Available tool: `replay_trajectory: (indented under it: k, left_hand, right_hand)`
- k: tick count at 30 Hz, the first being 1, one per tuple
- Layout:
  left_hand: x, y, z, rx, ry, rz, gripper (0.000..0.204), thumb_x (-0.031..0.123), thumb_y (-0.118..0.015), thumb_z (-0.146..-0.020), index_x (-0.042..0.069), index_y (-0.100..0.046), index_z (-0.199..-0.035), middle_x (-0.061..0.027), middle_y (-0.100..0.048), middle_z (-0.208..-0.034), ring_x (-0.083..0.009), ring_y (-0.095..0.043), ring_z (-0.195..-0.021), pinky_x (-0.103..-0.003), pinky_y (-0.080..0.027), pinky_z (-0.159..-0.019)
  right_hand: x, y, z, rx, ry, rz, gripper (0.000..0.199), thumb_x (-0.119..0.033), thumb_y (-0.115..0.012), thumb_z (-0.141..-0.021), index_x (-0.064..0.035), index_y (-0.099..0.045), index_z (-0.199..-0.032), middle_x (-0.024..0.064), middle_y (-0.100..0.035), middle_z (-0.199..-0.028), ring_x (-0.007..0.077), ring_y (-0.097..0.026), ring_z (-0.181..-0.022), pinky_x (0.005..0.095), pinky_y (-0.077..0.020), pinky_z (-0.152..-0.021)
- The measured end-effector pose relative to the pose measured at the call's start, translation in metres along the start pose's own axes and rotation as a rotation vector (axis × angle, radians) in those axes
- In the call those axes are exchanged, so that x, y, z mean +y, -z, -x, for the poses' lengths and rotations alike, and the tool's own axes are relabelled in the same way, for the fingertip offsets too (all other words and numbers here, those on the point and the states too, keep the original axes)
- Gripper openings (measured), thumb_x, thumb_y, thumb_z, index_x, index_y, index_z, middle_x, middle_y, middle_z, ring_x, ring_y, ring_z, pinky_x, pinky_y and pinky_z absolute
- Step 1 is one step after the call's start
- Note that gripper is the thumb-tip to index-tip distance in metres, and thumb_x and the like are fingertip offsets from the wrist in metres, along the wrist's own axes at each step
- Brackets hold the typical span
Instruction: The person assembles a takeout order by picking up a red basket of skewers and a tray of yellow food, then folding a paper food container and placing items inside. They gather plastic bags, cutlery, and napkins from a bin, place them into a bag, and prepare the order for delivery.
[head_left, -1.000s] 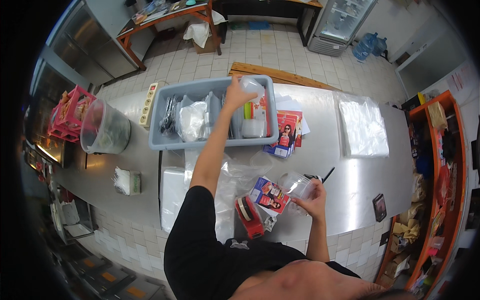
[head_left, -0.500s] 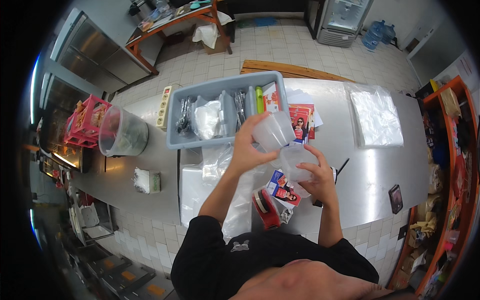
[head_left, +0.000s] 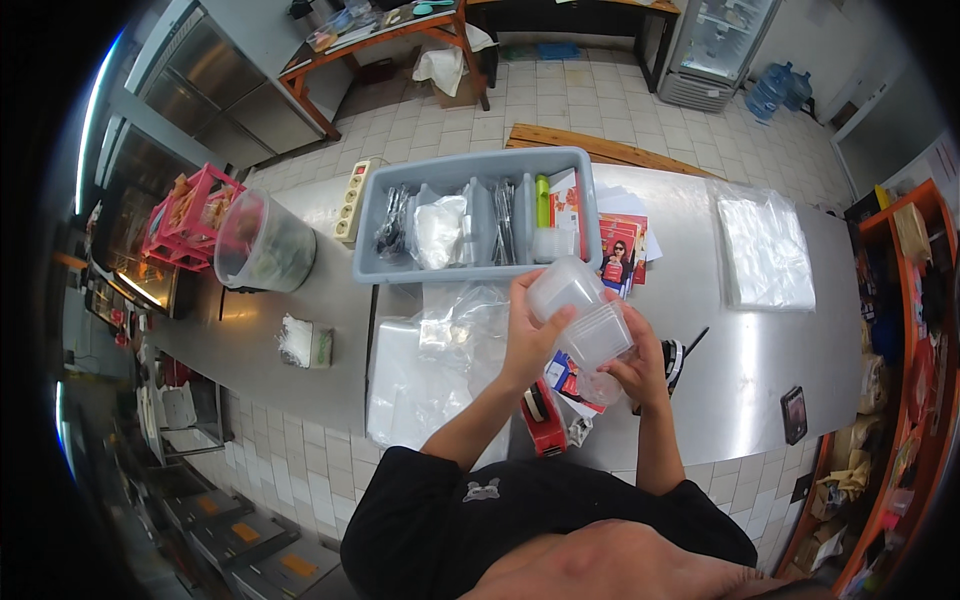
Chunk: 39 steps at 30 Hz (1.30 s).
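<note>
In front of my chest, both hands hold clear plastic food containers over the steel table. My left hand (head_left: 532, 330) is closed around one translucent square container (head_left: 566, 288), its thumb across the near side. Just below it, my right hand (head_left: 645, 362) grips a ribbed stack of similar containers (head_left: 600, 338) from the right. The two sets touch or overlap; I cannot tell whether they are nested. Under my right hand is a small round clear plastic piece (head_left: 599, 388). Another clear container (head_left: 553, 243) lies in the right compartment of the grey divided bin (head_left: 478, 272).
The bin also holds black plastic cutlery (head_left: 505, 215) and a white bag (head_left: 440, 230). Near me are a red tape dispenser (head_left: 545, 420), plastic bags (head_left: 400, 390) and leaflets (head_left: 622, 245). A clear bucket (head_left: 265, 245) stands left, a phone (head_left: 793, 415) lies right.
My hands have come closer together, bringing the left container against the right-hand stack. The container in the bin's right compartment is now visible. The whole view has shifted slightly.
</note>
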<state>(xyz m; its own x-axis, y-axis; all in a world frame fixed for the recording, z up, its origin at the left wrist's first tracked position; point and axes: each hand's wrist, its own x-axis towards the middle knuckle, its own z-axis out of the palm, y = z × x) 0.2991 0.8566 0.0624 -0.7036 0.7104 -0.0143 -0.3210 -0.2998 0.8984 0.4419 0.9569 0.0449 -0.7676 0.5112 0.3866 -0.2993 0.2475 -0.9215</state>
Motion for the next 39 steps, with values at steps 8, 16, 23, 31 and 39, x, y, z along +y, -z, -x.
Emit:
replay_trajectory:
  k: [8, 16, 23, 31, 39]
  left_hand:
    - [-0.005, 0.019, 0.018, -0.073, 0.027, -0.281, 0.049, 0.014, -0.062, -0.086, 0.006, -0.036, -0.126, -0.0094, -0.048, -0.117, -0.0161, -0.049, -0.108, -0.030, -0.042, -0.092]
    - [-0.006, 0.021, 0.031, -0.111, -0.019, -0.382, 0.069, 0.027, -0.074, -0.077, 0.002, -0.035, -0.128, -0.0130, -0.045, -0.120, -0.0207, -0.049, -0.110, -0.032, -0.043, -0.091]
    - [-0.017, 0.024, 0.028, -0.284, 0.206, -0.262, 0.093, 0.016, -0.086, -0.059, 0.007, -0.026, -0.131, -0.0113, -0.040, -0.124, -0.0206, -0.046, -0.115, -0.034, -0.041, -0.096]
    - [-0.023, 0.052, -0.133, -0.089, -0.251, -0.408, 0.093, 0.020, -0.089, -0.052, 0.006, -0.034, -0.126, -0.0130, -0.050, -0.118, -0.0249, -0.051, -0.112, -0.036, -0.046, -0.092]
    - [-0.081, 0.085, -0.235, -0.427, -0.237, -1.040, 0.093, 0.018, -0.087, -0.051, 0.008, -0.036, -0.128, -0.0139, -0.047, -0.123, -0.0261, -0.045, -0.116, -0.036, -0.037, -0.098]
  right_hand:
    - [-0.020, 0.010, 0.006, -0.188, -0.049, 0.453, 0.069, -0.016, -0.078, -0.065, -0.0151, -0.052, -0.128, 0.0141, -0.052, -0.129, 0.0313, -0.059, -0.104, 0.0338, -0.0492, -0.084]
    - [-0.020, 0.000, 0.013, -0.123, -0.233, 0.436, 0.071, -0.019, -0.079, -0.066, -0.0140, -0.051, -0.131, 0.0093, -0.056, -0.125, 0.0248, -0.061, -0.088, 0.0307, -0.0500, -0.071]
    - [-0.013, -0.002, 0.016, -0.013, -0.335, 0.414, 0.076, -0.019, -0.081, -0.065, -0.0060, -0.048, -0.132, 0.0115, -0.058, -0.123, 0.0184, -0.061, -0.094, 0.0277, -0.0518, -0.073]
    - [-0.003, 0.001, 0.036, 0.223, -0.446, 0.184, 0.080, -0.009, -0.080, -0.067, -0.0042, -0.040, -0.136, 0.0156, -0.058, -0.121, 0.0116, -0.057, -0.095, 0.0252, -0.0543, -0.070]
    - [-0.011, 0.010, 0.067, 0.228, -0.424, 0.284, 0.075, -0.007, -0.077, -0.071, -0.0035, -0.040, -0.136, 0.0163, -0.059, -0.119, 0.0109, -0.058, -0.080, 0.0251, -0.0542, -0.068]
